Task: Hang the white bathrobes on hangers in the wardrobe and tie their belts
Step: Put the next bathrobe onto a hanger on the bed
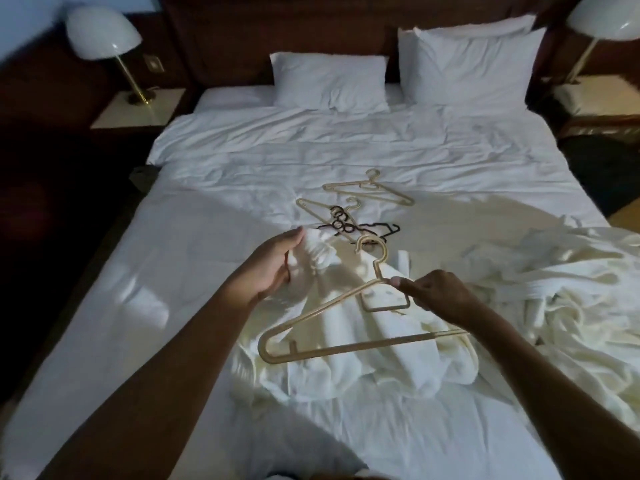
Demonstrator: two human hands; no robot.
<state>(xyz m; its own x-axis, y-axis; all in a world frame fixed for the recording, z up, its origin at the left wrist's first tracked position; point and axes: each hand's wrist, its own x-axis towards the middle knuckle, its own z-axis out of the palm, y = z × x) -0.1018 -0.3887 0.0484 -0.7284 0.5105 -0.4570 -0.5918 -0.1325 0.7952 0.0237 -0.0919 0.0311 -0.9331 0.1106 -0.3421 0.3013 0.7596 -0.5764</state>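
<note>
A white bathrobe [349, 327] lies bunched on the bed in front of me. My left hand [273, 261] grips a gathered fold of its cloth at the upper left and lifts it. My right hand [433, 292] pinches a beige plastic hanger [325, 351] at its shoulder near the hook, holding it over the robe. More white bathrobe cloth [554, 289] is heaped at the right side of the bed. Further up the bed lie spare hangers: two beige hangers [374, 192] and dark hangers [349, 228] tangled together.
The bed [180, 258] has a white duvet, with two pillows [332, 81] against a dark headboard. White dome lamps stand on bedside tables at the left [104, 32] and at the right [606, 22]. Dark floor runs along the bed's left side. No wardrobe is in view.
</note>
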